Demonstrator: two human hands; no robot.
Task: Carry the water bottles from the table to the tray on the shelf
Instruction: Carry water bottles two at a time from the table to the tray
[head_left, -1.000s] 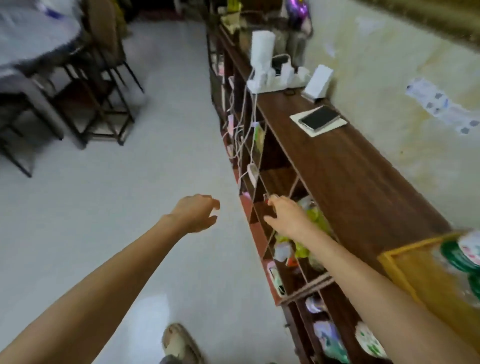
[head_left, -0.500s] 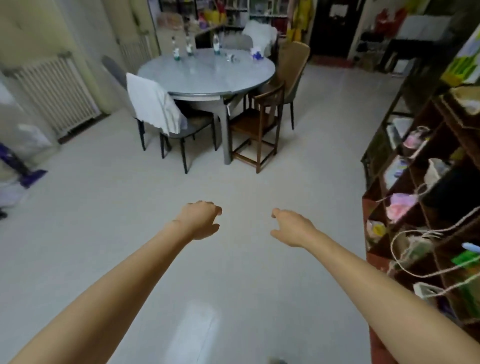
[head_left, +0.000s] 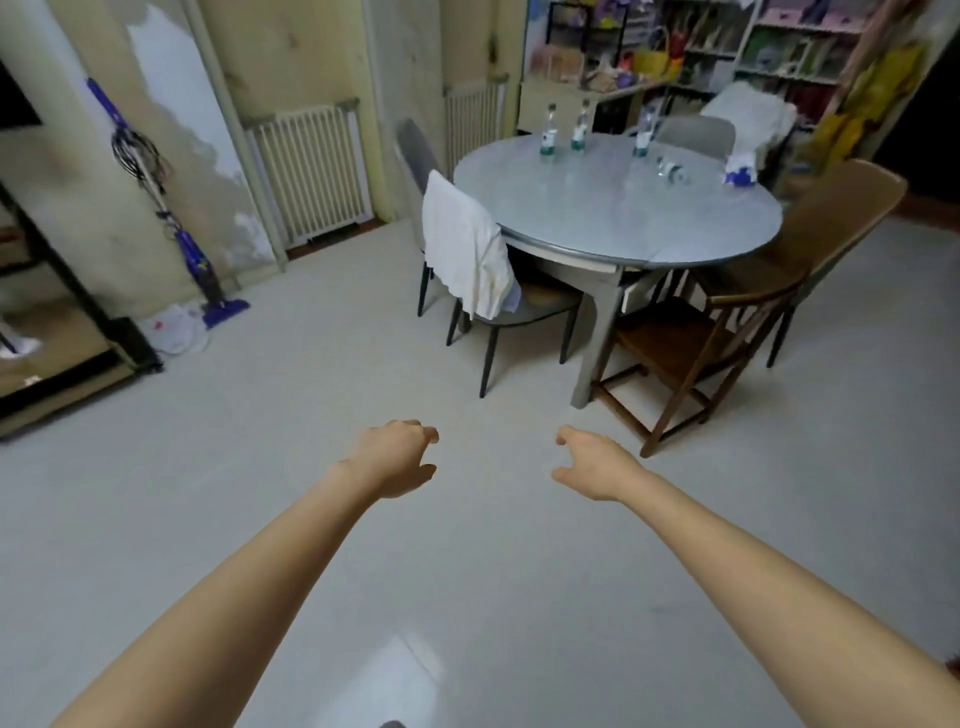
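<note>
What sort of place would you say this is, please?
Probably a home dining room: a round table with chairs, radiators on the wall, and cluttered shelves behind.

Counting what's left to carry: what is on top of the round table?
On the table: three upright bottles, one lying bottle, and a white-and-blue item at the far right edge. Nothing visibly hides anything else.

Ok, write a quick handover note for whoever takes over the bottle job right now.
Left hand: empty, loosely curled, held out over the floor.
Right hand: empty, likewise.
Bottles: three upright on the round table at its far side; a fourth seems to lie on its side.
Tray and shelf: not in view.
Done: cannot tell from here.
Left: walk to the table, pick up the bottles, carry them to the tray.
</note>
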